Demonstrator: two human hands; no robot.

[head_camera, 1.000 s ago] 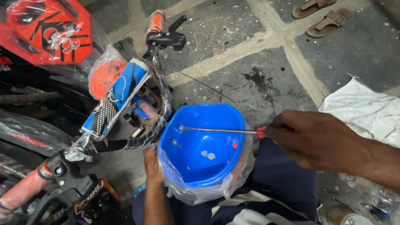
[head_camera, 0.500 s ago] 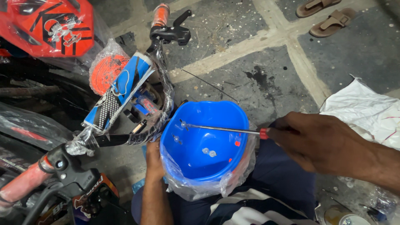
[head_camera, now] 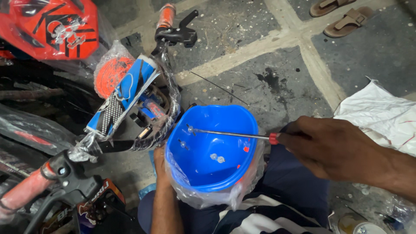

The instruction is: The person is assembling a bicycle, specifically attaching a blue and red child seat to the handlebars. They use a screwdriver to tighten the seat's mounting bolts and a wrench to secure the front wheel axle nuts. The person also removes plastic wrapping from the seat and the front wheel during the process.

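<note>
A blue plastic basket (head_camera: 225, 171), half wrapped in clear film, rests against the front of a small bicycle. My right hand (head_camera: 333, 147) grips a screwdriver (head_camera: 232, 134) with a red handle; its tip sits on a screw in the basket's left inner wall. My left hand (head_camera: 160, 162) holds the basket's outer left side from below, mostly hidden by it. Loose screws and washers lie in the basket's bottom.
The bicycle's handlebar (head_camera: 130, 104) with a blue-and-white pad, orange grips and black brake levers (head_camera: 180, 32) stands left. An orange panel (head_camera: 47, 28) is at top left. Two sandals (head_camera: 342, 17) lie far right, white sacking (head_camera: 381, 117) to my right.
The view has shifted slightly; the basket and both hands sit a little lower and nearer. The screwdriver stays on the same screw.
</note>
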